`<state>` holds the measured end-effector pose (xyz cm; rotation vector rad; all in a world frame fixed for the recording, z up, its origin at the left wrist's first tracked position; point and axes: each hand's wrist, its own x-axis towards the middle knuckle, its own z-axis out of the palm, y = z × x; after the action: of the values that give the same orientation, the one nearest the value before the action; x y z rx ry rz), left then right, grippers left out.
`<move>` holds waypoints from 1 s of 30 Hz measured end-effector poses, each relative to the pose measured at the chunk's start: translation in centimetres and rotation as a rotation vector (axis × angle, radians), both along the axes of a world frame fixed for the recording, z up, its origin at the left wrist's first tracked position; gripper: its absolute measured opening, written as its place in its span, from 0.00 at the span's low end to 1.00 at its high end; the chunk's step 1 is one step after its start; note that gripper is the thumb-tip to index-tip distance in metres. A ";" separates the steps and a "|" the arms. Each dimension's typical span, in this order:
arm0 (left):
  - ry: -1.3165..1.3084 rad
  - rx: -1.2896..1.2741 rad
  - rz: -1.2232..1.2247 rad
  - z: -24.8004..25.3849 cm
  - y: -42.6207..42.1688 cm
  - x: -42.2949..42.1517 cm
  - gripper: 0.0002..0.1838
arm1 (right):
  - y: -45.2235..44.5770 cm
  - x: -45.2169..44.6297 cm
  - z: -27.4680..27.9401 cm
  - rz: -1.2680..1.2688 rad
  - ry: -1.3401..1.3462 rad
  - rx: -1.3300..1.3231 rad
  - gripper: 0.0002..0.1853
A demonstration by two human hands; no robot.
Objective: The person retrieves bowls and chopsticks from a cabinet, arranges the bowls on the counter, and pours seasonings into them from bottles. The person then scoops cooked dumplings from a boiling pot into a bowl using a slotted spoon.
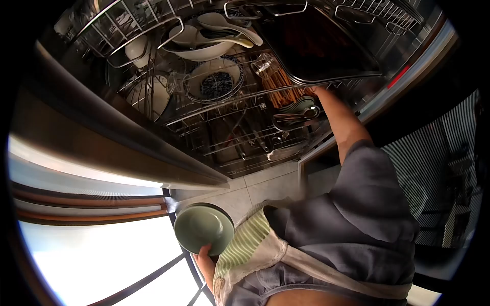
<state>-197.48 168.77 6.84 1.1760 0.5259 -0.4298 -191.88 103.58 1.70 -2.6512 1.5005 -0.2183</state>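
From the head view, taking it as a dial with its centre at mid-frame, the chief risk seems to sit at one o'clock. There a broad dark tray [326,48] slants over the wire rack [240,101], its near edge close above the wooden chopsticks [280,86]. If it were tipped or dragged low, that edge could catch the chopsticks, or knock the clear glass [265,65] beside them, just past twelve. The small dishes and spoons [302,109] near two o'clock lie just below the arm, so a dropped elbow or wrist might jostle them. Towards eleven, the blue-patterned bowl [217,84] lies well apart from that reach and looks less exposed.

At seven o'clock, the green bowl [201,229] hangs out over the tiled floor [245,196], tilted with its hollow facing the camera; a loosened thumb could let it slip, since only one side is supported.

As for the hands, the left hand [204,262] is closed on the green bowl's lower rim, thumb over the inner wall, the other fingers apparently behind. The right hand [317,91], between one and two o'clock, meets the tray's near edge; its fingers are mostly hidden, so I cannot tell how wide they are or whether they grip it
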 end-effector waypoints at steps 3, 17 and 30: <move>-0.004 0.042 -0.002 -0.2 -0.2 0.0 0.27 | -1.0 -0.1 0.2 -0.001 -0.006 0.005 0.19; 0.051 0.039 -0.019 -0.9 -1.0 0.1 0.27 | -2.9 0.0 0.3 0.004 -0.024 0.019 0.19; 0.094 0.148 -0.014 -0.5 -1.3 0.4 0.26 | -3.7 -1.0 0.3 -0.006 -0.027 0.031 0.18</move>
<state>-197.05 167.47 6.36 1.3066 0.6396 -0.4658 -192.88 99.83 1.99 -2.6094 1.4919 -0.2290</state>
